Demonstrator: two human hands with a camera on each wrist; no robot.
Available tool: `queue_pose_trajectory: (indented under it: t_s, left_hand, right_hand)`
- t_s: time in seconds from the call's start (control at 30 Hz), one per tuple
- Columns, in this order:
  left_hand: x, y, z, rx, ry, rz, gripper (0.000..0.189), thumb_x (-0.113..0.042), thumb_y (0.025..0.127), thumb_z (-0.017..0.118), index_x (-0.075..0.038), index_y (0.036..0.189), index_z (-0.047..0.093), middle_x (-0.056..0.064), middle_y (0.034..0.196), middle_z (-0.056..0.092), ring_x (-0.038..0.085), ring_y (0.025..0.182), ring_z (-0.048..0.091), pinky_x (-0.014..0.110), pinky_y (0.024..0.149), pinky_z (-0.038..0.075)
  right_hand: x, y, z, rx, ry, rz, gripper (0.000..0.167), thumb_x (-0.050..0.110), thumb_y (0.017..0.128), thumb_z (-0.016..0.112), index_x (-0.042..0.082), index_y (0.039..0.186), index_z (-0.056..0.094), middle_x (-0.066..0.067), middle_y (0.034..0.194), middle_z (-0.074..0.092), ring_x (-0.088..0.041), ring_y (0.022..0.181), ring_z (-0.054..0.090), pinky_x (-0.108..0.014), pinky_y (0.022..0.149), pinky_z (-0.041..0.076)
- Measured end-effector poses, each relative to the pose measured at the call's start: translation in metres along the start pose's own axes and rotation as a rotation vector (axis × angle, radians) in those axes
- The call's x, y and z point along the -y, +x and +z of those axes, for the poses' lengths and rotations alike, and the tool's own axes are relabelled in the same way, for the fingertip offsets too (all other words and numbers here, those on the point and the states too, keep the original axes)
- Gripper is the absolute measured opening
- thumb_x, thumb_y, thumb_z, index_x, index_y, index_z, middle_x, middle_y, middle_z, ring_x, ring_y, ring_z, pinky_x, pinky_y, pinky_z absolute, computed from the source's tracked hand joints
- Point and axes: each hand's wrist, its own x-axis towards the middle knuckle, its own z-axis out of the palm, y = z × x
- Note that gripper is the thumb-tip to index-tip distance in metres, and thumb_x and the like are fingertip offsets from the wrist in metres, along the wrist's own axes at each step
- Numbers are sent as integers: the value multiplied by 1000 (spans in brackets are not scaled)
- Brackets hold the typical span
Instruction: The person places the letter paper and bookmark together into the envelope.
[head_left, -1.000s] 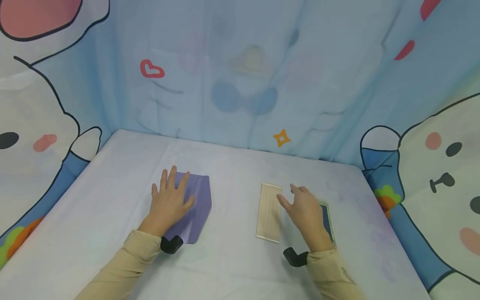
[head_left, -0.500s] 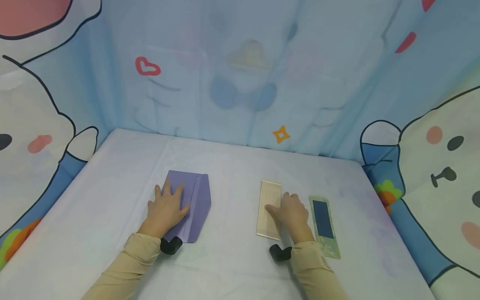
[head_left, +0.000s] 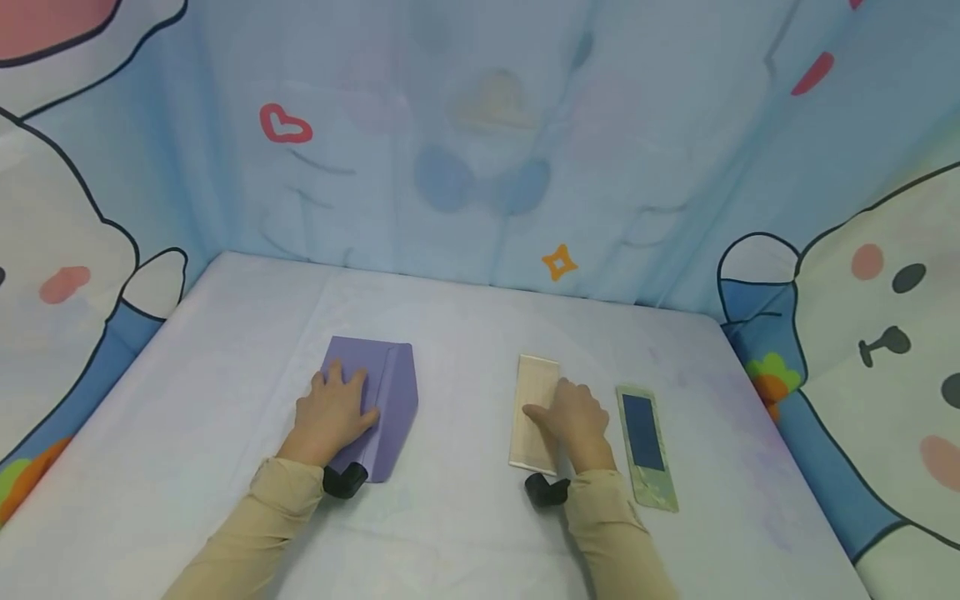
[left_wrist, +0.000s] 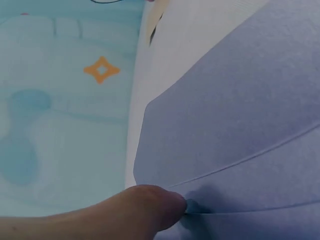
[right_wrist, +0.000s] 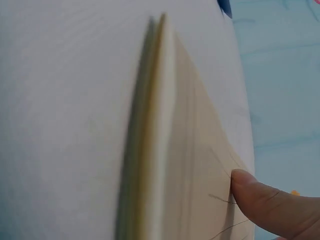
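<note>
A purple envelope (head_left: 393,400) lies on the left of the table, flap spread toward the right. My left hand (head_left: 330,417) rests on it with fingers spread; in the left wrist view the thumb (left_wrist: 160,205) touches it near a fold. To the right lies a narrow beige folded paper (head_left: 534,442) with faint lines. My right hand (head_left: 577,421) grips its right side, thumb across the top and the other fingers at the edge. The right wrist view has the thumb (right_wrist: 250,192) on the paper's lined face (right_wrist: 200,150); the other fingers are hidden.
Right of the right hand lies a pale green card (head_left: 656,487) with a dark blue rectangle on it. A white cloth covers the table (head_left: 465,533). Behind it hangs a light blue printed curtain (head_left: 337,225). Each wrist carries a black camera mount (head_left: 345,481).
My right hand has moved left and down from above the green card onto the beige paper, uncovering the card. My left hand has lowered onto the envelope. The head view has shifted slightly.
</note>
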Motion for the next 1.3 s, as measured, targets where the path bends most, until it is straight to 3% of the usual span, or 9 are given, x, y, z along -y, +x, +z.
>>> queue_pose_trajectory:
  t_s: [0.2,0.47,1.03,1.3]
  left_hand:
    - [-2,5,-2,51,11,10,62,-33,83,63,-3,135,47,32,138,34,53,116,44,65,75,47]
    - [-5,15,-13,157,24,-45,64,-33,84,63,-5,138,44,32,138,35,54,123,37,66,80,45]
    - [-8,16,-21,171,47,0,64,-33,84,62,-2,137,45,35,136,38,55,120,39,63,82,46]
    - [-8,16,-19,167,48,7,63,-32,84,60,-2,137,45,35,135,38,54,120,40,62,81,47]
  right_hand:
    - [-1,1,-2,56,45,32,70,48,79,71,-2,124,54,-25,112,61,-40,96,61,-56,78,48]
    - [6,7,-4,84,132,58,79,42,81,71,1,141,40,-26,133,52,-45,114,54,-60,90,43]
    - [3,1,-8,48,244,56,62,20,87,66,1,140,40,-25,131,54,-41,110,59,-53,85,49]
    - [-3,7,-6,43,321,17,50,13,87,65,1,133,47,-24,117,62,-35,98,65,-43,78,53]
